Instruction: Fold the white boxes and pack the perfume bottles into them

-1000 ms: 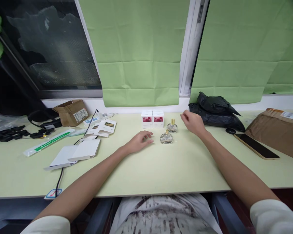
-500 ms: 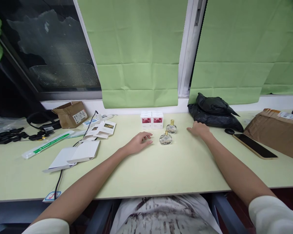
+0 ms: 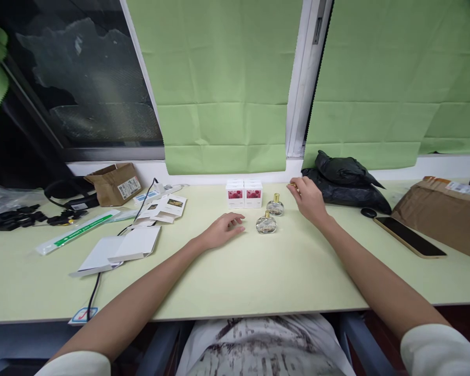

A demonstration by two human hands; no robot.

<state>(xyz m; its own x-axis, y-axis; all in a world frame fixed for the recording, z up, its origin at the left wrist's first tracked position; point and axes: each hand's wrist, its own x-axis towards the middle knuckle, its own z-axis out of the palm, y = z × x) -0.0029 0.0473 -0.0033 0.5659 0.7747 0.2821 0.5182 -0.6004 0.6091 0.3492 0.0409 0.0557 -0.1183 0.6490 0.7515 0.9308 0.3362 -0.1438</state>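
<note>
Two clear glass perfume bottles with gold tops stand mid-table: a nearer bottle [image 3: 266,223] and a farther bottle [image 3: 275,206]. Just left of the nearer one, my left hand [image 3: 221,230] rests on the table, fingers loosely bent and apart, holding nothing. My right hand [image 3: 308,199] is to the right of the farther bottle, its fingers pinched together. A small gold-coloured piece [image 3: 292,184] shows at its fingertips; anything more of it is hidden by the hand. Behind the bottles sit small white boxes [image 3: 244,194] with pink-red pictures, grouped together.
Black plastic bags [image 3: 347,180] lie just right of my right hand. Farther right are a phone [image 3: 409,236], a small black round object [image 3: 368,212] and a cardboard package [image 3: 444,216]. At left lie opened white cartons [image 3: 135,244], a black cable [image 3: 95,292] and a brown box [image 3: 113,184].
My right hand has moved left and away from me, off the spot beside the black bags, and a gold-coloured piece now shows at its fingertips. My left hand and both bottles have stayed put.
</note>
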